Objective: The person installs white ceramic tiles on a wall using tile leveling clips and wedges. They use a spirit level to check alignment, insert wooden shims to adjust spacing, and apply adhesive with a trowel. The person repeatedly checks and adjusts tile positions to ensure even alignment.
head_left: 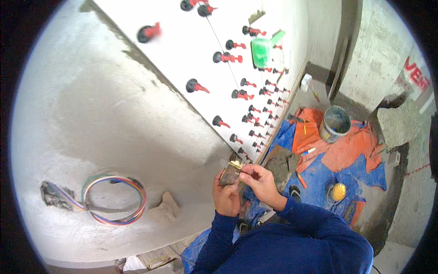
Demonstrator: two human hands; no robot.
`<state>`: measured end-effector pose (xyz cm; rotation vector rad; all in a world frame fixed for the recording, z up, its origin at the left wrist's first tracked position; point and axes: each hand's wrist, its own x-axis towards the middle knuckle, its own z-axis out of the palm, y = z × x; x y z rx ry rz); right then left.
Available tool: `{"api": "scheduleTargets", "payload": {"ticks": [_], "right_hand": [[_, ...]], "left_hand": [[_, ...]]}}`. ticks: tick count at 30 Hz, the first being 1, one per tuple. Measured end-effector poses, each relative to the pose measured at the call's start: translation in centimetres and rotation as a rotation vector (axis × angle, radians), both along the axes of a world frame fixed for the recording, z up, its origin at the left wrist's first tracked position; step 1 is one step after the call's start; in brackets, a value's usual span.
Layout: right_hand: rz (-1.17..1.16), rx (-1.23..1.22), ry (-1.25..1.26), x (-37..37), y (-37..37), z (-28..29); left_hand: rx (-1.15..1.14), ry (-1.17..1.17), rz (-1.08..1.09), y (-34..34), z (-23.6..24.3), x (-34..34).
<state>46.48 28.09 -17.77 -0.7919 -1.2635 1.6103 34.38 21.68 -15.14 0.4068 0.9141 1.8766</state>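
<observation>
In the head view, my left hand [224, 197] grips a small flat brown-grey piece [229, 176] from below and the left, its face mottled like dirty board or stone. My right hand [260, 183] pinches the same piece at its right side, by a pale yellowish strip or bit on its upper edge; I cannot make out what that bit is. Just beyond both hands is the lower end of a white tiled wall [260, 20] with several black-and-red tile levelling clips [195, 86]. A green plastic tool [260, 51] rests on the tiles higher up.
A grey plastered wall [82, 109] with coiled coloured cables [112, 221] is on the left. On the right, orange sheeting [342, 155] and blue sheeting [326, 185] carry a bucket [334, 134], a yellow round object [339, 192] and scattered tools. A pale board [398, 123] stands by the right wall.
</observation>
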Motion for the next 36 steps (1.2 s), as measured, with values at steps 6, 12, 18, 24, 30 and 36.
{"api": "scheduleTargets", "payload": {"ticks": [6,12,18,24,30,36], "right_hand": [[-0.105,0.076,0.216,-1.9,0.7,5.7],[0.005,0.054,0.4,-2.6,1.2,8.3],[0.003,0.212,0.362,-2.9,1.3,10.2],[-0.109,0.298,0.511,-2.5,1.5,15.1],[-0.146,0.482,0.218,-4.2,0.2,16.3],[-0.152,0.391,0.312,-4.8,0.5,15.8]], "left_hand": [[0.171,-0.011,0.057,1.1,6.4,0.6],[0.187,-0.139,-0.084,0.7,8.3,-1.3],[0.206,-0.311,-0.155,0.0,9.4,-3.0],[0.266,-0.288,-0.138,-0.6,12.7,-3.1],[0.314,-0.236,-0.064,-1.0,13.4,-2.8],[0.214,-0.245,-0.042,-2.7,12.7,-2.7]]}}
